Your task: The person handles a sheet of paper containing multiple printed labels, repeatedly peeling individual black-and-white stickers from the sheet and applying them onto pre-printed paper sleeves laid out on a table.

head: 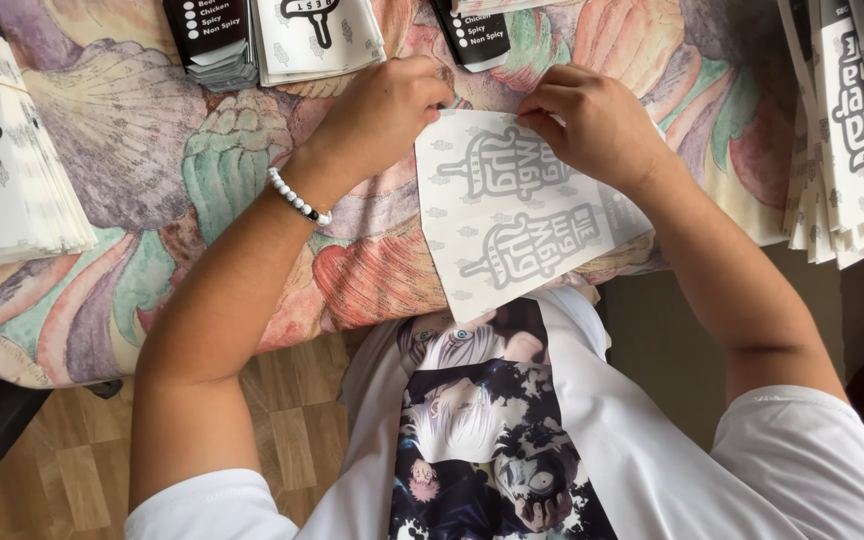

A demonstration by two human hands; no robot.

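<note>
Two hands work on one thing: a white paper sheet with grey printed emblems (pixel 512 215), lying on the table cover with big shell pictures in pink, green and violet (pixel 152 160). My left hand (pixel 387 105) is curled at the sheet's upper left corner, and my right hand (pixel 592 125) is curled on the upper edge, at about one o'clock from the sheet's middle. Both pinch the top edge with fingertips pressed together; I cannot tell if the paper is one layer or two there.

From my hands the sheet goes down toward six o'clock, to my white shirt with a dark cartoon print (pixel 492 430). Its long axis runs roughly from twelve to six, a little turned to seven, and its lower end hangs over the table edge. Both hands are equally near the sheet, because both touch it; the right one covers more of it.

On my left wrist is a bracelet of white and black beads (pixel 299 197). Stacks of similar printed paper lie at nine o'clock (pixel 2 170), at three o'clock (pixel 852 120) and at twelve o'clock (pixel 317 35).
</note>
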